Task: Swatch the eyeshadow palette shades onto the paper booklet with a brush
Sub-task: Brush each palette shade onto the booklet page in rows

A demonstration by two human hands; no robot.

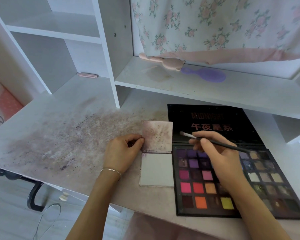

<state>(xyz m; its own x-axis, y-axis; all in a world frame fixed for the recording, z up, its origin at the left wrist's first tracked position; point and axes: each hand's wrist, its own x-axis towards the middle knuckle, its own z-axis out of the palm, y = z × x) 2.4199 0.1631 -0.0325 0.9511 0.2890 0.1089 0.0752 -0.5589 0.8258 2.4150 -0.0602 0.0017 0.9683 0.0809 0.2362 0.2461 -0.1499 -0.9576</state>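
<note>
Worktop [62,135]: pale surface, dusted with purplish powder stains across its middle and left.
Shelf unit [215,89]: white, at 12 o'clock behind the worktop; carries a pink bear-shaped comb [164,62] touching a purple hairbrush [208,75].
Curtain [215,23]: floral fabric hanging above the shelf.
Eyeshadow palette [203,191]: black, open flat at 3 o'clock of the booklet; lid [215,122] folded back with red lettering; pans in purples, pinks, reds, orange, yellow, browns.
Paper booklet [157,168]: just beside the palette's left edge; lower page blank white, upper page [158,135] raised and smudged with purple.
Left hand [123,151]: grip pinched on the upper page's left edge; bracelet [112,170] at the wrist.
Right hand [215,153]: over the palette's upper pans, grip clamped on the brush.
Brush [220,144]: dark handle, pale tip pointing to 9 o'clock, over the lid near the upper page.
</note>
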